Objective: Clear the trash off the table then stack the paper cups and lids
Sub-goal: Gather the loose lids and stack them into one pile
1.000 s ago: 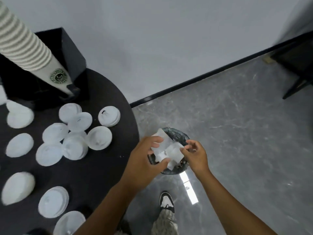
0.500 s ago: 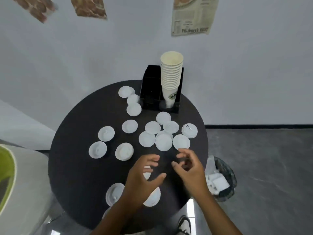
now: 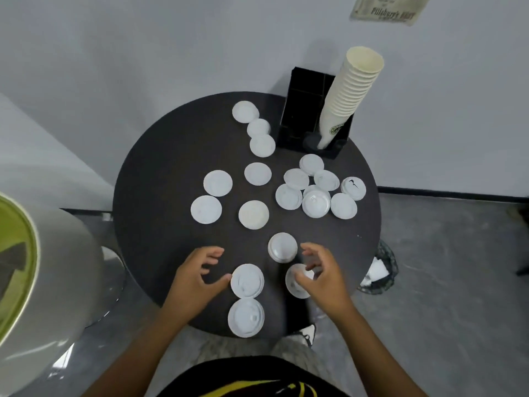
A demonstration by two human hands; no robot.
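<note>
lids (image 3: 247, 280) between hands | left (image 3: 194, 277) beside | right (image 3: 323, 277) over one

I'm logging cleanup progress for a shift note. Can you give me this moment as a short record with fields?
table: round dark table, no loose trash seen on it
lids: white lids scattered flat and unstacked
cups: cup stack leaning in black holder
bin: waste bin on the floor right of the table, white paper inside
left hand: open, thumb beside a lid, holds nothing
right hand: open, fingers above a lid, contact unclear
</note>
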